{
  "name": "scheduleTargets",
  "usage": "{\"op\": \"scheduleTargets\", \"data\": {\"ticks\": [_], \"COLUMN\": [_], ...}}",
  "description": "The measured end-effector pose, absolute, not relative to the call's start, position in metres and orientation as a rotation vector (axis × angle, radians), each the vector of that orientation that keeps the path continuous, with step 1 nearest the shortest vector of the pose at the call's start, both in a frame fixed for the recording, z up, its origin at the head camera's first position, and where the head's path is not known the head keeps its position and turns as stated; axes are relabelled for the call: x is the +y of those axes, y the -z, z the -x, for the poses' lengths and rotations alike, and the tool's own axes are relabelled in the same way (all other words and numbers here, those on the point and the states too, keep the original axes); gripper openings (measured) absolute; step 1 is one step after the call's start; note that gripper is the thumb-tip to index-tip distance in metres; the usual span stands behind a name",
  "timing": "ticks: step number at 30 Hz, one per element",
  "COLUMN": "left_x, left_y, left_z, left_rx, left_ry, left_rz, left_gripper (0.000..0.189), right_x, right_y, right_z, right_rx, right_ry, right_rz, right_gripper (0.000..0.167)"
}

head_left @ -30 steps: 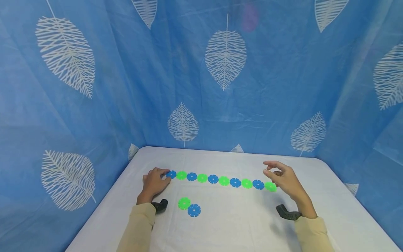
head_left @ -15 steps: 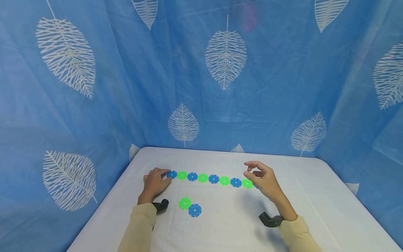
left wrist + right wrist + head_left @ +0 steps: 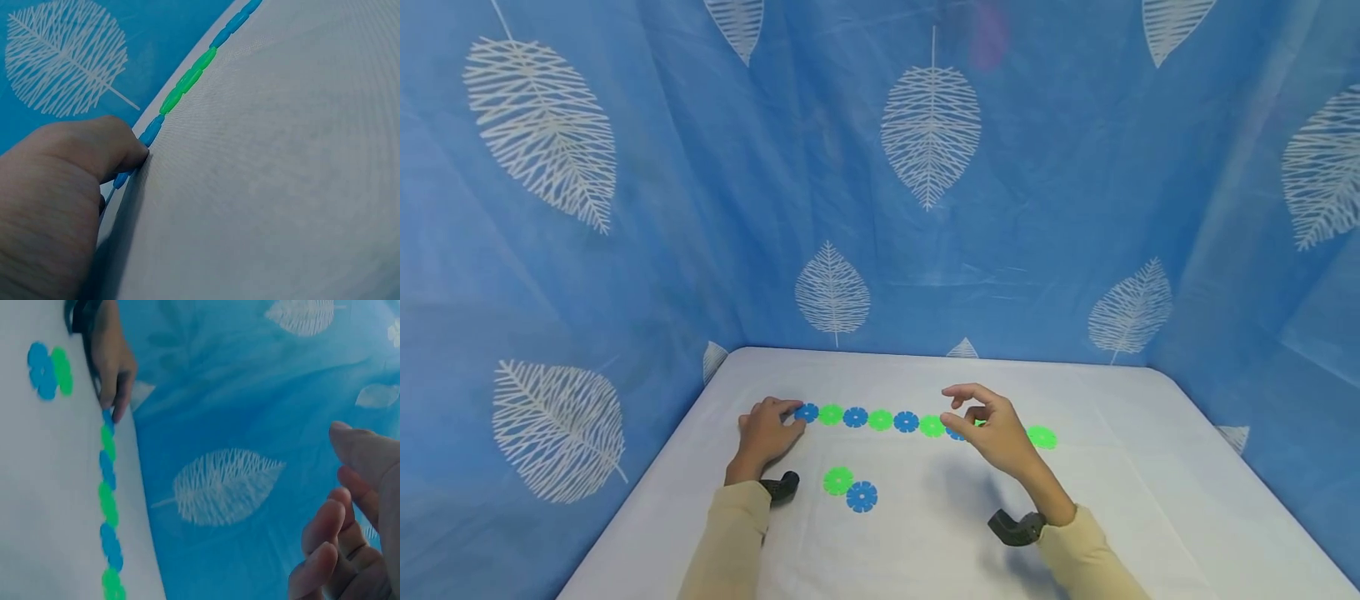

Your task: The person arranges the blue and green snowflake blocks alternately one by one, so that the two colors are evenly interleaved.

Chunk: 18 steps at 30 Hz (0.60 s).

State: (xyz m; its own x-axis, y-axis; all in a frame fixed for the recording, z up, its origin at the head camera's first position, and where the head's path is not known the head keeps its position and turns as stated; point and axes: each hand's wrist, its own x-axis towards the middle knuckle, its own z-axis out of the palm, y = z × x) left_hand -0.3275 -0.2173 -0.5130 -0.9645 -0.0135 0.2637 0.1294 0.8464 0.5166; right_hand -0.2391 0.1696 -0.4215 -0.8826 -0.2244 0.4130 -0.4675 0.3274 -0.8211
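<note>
A row of alternating blue and green snowflake discs (image 3: 855, 417) runs across the white table. At its left end, my left hand (image 3: 765, 435) pinches the blue end disc (image 3: 807, 412) between thumb and index finger. The left wrist view shows the thumb against that blue disc (image 3: 150, 132). My right hand (image 3: 1000, 433) hovers above the right part of the row, fingers loosely bent and holding nothing. It hides some discs there, while the green end disc (image 3: 1042, 437) shows beyond it. In the right wrist view my right hand (image 3: 356, 519) is likewise bare.
Nearer me on the table lie a green disc (image 3: 838, 481) and a blue disc (image 3: 862, 497), touching or overlapping. A blue curtain (image 3: 880, 208) with white leaf prints encloses the back and sides of the white table (image 3: 925, 542).
My right hand has moved left above the row, from the right end toward the middle. The green end disc shows again behind it. My left hand stays at the blue end disc.
</note>
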Motion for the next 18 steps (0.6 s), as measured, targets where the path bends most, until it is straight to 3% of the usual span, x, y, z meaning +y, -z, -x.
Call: {"op": "scheduleTargets", "data": {"ticks": [9, 18], "left_x": [-0.218, -0.218], "left_y": [0.512, 0.512], "left_z": [0.326, 0.328], "left_rx": [-2.772, -2.782], "left_ry": [0.819, 0.812], "left_rz": [0.085, 0.082], "left_gripper": [0.039, 0.04], "right_x": [0.122, 0.095], "right_y": [0.409, 0.428], "right_z": [0.23, 0.226], "right_rx": [-2.401, -2.478], "right_ry": [-1.64, -1.683], "right_rz": [-0.646, -0.659], "right_gripper": [0.035, 0.038]}}
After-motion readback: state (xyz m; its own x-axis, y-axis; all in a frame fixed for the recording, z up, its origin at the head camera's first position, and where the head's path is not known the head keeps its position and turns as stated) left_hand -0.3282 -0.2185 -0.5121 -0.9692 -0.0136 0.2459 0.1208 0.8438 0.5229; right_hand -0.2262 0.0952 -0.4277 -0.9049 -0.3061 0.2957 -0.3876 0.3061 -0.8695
